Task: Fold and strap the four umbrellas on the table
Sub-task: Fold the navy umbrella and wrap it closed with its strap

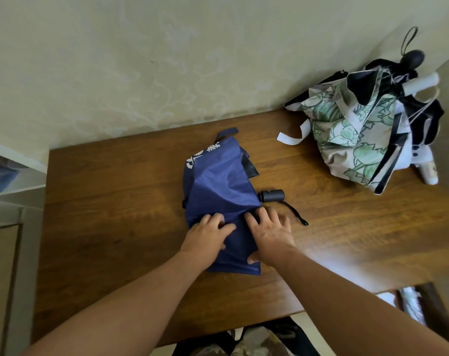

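Note:
A blue umbrella with white print lies loosely spread in the middle of the brown wooden table. Its black handle and wrist cord stick out on the right side. My left hand rests on the blue cloth with its fingers slightly bent. My right hand lies on the cloth beside it, fingers over the fabric near the handle and thumb tucked at the cloth's lower edge. Whether either hand pinches the cloth is unclear.
A heap of unfolded umbrellas, one with green leaf print, others black and white, lies at the table's far right against the wall. A white strap trails from it. A white shelf stands left of the table.

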A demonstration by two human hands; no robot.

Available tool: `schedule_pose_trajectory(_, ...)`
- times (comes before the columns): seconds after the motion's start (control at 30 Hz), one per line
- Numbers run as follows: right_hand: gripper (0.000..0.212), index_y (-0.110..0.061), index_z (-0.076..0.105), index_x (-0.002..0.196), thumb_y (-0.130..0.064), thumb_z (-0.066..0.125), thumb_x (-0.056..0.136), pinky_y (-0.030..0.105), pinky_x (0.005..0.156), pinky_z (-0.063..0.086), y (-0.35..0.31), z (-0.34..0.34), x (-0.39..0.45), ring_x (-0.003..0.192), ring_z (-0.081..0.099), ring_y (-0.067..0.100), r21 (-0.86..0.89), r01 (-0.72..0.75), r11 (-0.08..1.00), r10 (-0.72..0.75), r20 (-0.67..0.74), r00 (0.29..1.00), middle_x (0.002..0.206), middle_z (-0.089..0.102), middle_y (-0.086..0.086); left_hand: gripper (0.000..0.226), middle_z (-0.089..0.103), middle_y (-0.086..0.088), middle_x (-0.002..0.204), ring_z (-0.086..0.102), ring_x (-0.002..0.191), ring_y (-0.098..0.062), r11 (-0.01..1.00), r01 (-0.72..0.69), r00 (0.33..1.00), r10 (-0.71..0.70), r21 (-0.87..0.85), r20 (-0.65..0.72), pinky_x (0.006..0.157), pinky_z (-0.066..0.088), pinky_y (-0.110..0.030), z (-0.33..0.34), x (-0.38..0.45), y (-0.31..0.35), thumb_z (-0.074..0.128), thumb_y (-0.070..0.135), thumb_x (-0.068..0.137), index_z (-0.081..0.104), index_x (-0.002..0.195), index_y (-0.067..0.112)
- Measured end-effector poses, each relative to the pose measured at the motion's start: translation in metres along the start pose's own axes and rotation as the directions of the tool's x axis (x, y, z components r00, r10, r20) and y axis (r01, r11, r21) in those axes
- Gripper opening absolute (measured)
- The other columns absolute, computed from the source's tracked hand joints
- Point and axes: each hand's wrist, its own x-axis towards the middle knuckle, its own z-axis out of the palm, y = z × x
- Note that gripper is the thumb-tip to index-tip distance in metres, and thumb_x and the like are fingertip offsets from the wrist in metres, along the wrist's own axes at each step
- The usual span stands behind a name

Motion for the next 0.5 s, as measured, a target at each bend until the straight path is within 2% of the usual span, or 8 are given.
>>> schedule_pose_trajectory(0.13, 0.129, -0.032, 0.005, 0.160, -0.064, 0.087, 0.066, 0.065, 0.120, 0.021, 0.001, -0.002, -0.001, 0.149, 0.016, 0.036, -0.050, 0.000, 0.999, 0.002, 0.027, 1.000, 0.154, 0.017, 0.007, 0.083, 0.030, 0.001, 0.153, 0.038, 0.137, -0.024, 0.996, -0.011, 1.000, 0.009, 0.089, 0.021, 0.113, 0.039, -0.040, 0.017, -0.019, -0.025, 0.067, 0.057, 0.093, 0.023, 0.162, 0.039)
schedule_pose_trajectory(0.23, 0.134, -0.033, 0.001, 0.161, -0.065, 0.088, 0.064, 0.066, 0.121, 0.018, -0.001, -0.005, -0.003, 0.149, 0.015, 0.041, -0.082, -0.008, 0.997, 0.012, 0.045, 0.999, 0.156, 0.014, 0.006, 0.096, 0.025, -0.003, 0.161, 0.033, 0.145, -0.029, 0.989, -0.021, 1.000, 0.019, 0.147, 0.016, 0.120, 0.032, -0.049, 0.029, -0.034, -0.041, 0.062, 0.071, 0.089, 0.014, 0.165, 0.038)
schedule_pose_trajectory(0.37, 0.136, -0.034, -0.007, 0.162, -0.065, 0.086, 0.068, 0.066, 0.120, 0.018, -0.004, -0.006, -0.012, 0.148, 0.013, 0.043, -0.116, -0.041, 0.992, 0.052, 0.093, 0.994, 0.159, 0.007, 0.008, 0.091, 0.021, -0.005, 0.169, 0.029, 0.151, -0.033, 0.983, -0.027, 1.000, 0.027, 0.184, 0.003, 0.122, 0.027, -0.062, 0.047, -0.049, -0.048, 0.047, 0.077, 0.092, 0.009, 0.166, 0.039)
schedule_pose_trajectory(0.43, 0.118, -0.033, 0.002, 0.162, -0.052, 0.082, 0.077, 0.064, 0.118, 0.024, -0.014, -0.010, -0.016, 0.145, 0.016, 0.042, -0.074, -0.075, 0.994, 0.083, 0.107, 0.991, 0.159, 0.006, 0.010, 0.087, 0.019, -0.005, 0.171, 0.027, 0.152, -0.033, 0.985, -0.018, 1.000, 0.020, 0.173, -0.012, 0.119, 0.029, -0.064, 0.051, -0.052, -0.048, 0.044, 0.076, 0.093, 0.011, 0.165, 0.039)
schedule_pose_trajectory(0.5, 0.082, -0.030, 0.028, 0.154, -0.038, 0.071, 0.084, 0.059, 0.113, 0.032, -0.030, -0.017, -0.021, 0.138, 0.025, 0.039, 0.038, -0.074, 0.997, 0.074, 0.005, 0.997, 0.152, 0.020, 0.010, 0.086, 0.016, -0.005, 0.172, 0.025, 0.153, -0.032, 0.986, -0.012, 1.000, 0.012, 0.169, -0.001, 0.119, 0.027, -0.065, 0.051, -0.052, -0.047, 0.042, 0.076, 0.094, 0.008, 0.165, 0.040)
